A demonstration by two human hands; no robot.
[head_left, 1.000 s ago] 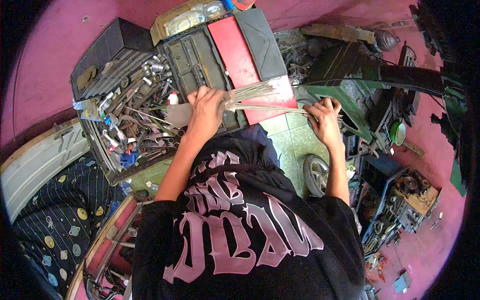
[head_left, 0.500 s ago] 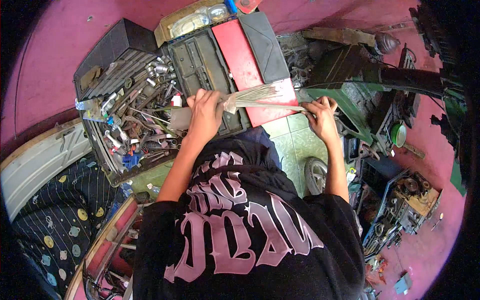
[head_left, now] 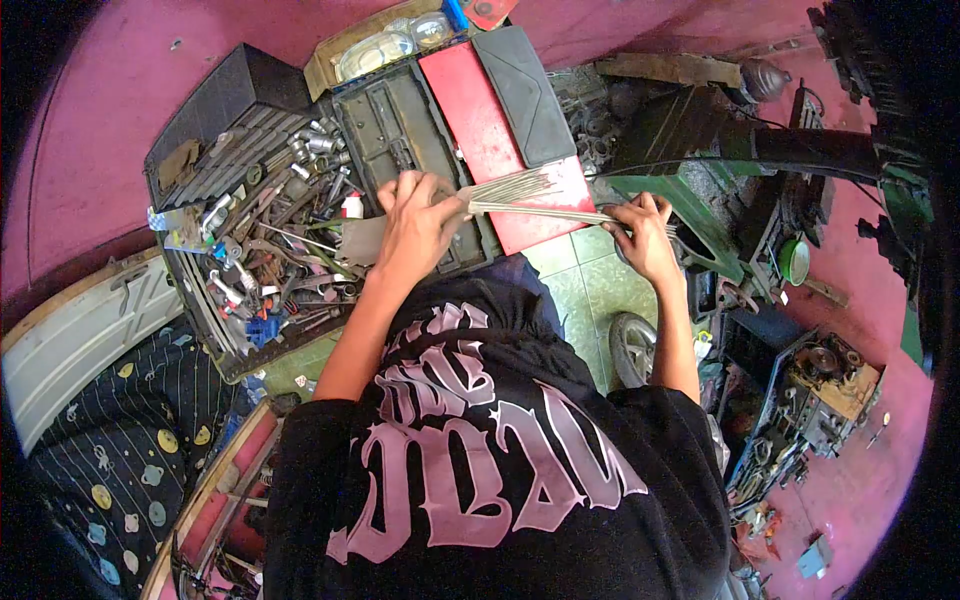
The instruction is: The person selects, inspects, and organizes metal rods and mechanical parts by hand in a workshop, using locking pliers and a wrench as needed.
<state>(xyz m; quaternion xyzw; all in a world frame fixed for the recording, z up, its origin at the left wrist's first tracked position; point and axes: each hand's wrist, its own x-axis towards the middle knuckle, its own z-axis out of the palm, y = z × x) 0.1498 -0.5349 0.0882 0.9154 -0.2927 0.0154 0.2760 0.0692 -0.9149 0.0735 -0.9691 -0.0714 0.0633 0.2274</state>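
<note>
A bundle of thin grey welding rods (head_left: 512, 188) sticks out of a brownish-grey wrapper (head_left: 362, 241). My left hand (head_left: 414, 225) is closed round the wrapper near its opening, over the dark tool case. Several rods are split off from the bundle and slant slightly down to the right. My right hand (head_left: 642, 232) pinches these rods at their far ends. Beneath the rods lies a red lid (head_left: 490, 120), with a black folded pouch (head_left: 523, 95) on its upper part.
A tray full of sockets and wrenches (head_left: 290, 230) is at my left, beside the dark tool case (head_left: 400, 115). A green metal machine (head_left: 680, 215) stands at the right. Below it are a wheel (head_left: 632, 348) and a box of metal parts (head_left: 790, 420).
My left hand has shifted slightly at the wrapper's opening, and its fingers now cover more of the torn edge. My right hand keeps its pinch on the rod ends.
</note>
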